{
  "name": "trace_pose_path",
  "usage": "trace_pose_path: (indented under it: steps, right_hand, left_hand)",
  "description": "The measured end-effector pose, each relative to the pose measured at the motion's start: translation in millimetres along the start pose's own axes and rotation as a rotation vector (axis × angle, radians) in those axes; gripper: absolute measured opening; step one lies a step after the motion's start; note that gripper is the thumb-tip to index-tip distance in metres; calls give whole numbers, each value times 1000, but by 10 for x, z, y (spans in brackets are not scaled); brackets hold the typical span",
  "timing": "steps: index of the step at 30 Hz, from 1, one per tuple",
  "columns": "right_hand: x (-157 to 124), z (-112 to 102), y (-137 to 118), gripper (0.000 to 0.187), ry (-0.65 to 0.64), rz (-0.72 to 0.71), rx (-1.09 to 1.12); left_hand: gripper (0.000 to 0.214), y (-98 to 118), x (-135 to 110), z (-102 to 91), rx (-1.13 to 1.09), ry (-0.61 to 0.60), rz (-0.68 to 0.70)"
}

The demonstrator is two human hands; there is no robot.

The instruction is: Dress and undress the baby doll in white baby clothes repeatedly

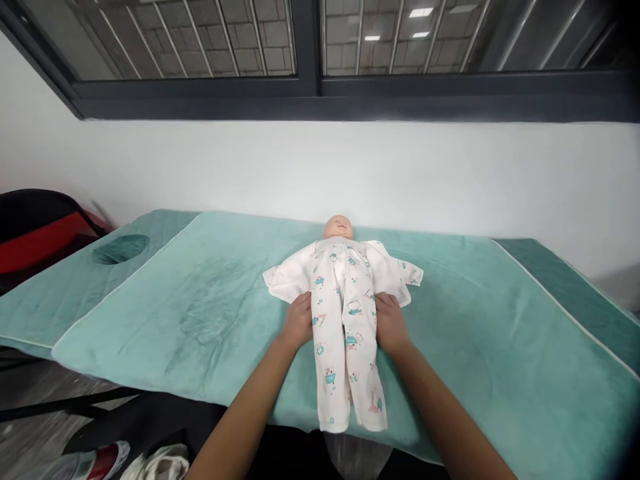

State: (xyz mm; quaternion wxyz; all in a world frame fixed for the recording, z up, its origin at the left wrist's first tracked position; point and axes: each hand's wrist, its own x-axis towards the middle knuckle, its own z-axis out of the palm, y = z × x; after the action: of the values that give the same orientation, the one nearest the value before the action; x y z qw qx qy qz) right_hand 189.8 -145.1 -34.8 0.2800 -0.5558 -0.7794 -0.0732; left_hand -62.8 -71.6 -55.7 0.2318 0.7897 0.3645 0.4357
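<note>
A baby doll (339, 227) lies on its back on the green bed, head toward the wall. Its white baby shirt (293, 272) is spread out to both sides. Printed white baby pants (354, 340) lie lengthwise over the body, with the waistband near the chest and the leg ends at the bed's front edge. My left hand (299, 321) is closed at the left side of the pants, fingertips partly hidden by cloth. On the opposite side, my right hand (391, 325) grips the other edge, just below the shirt hem.
The bed's green cover (200, 300) reaches to both sides, with a face hole (121, 249) at the left end. Behind stand a white wall (350, 167) and a dark window frame (310, 100). A black and red chair (45, 233) is far left; a shoe (103, 460) shows lower left.
</note>
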Motion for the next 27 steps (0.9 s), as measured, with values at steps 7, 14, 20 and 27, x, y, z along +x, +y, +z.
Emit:
trace_pose_path:
  steps: [7,14,20,27]
  right_hand:
    - [-436,-159,93,37,-105,-140,109]
    - [-494,-245,661,30,161,510,219]
    - [-14,-280,1018,42,-182,827,98]
    - [612,-455,851,36,-63,637,1057]
  left_hand:
    - [26,125,-334,-174,241,-226,178]
    - [24,-281,9,-523,340,294,-186]
    - [28,-638,326,-580,522,386,-376]
    - [23,-558,193,-529,352,437,-389]
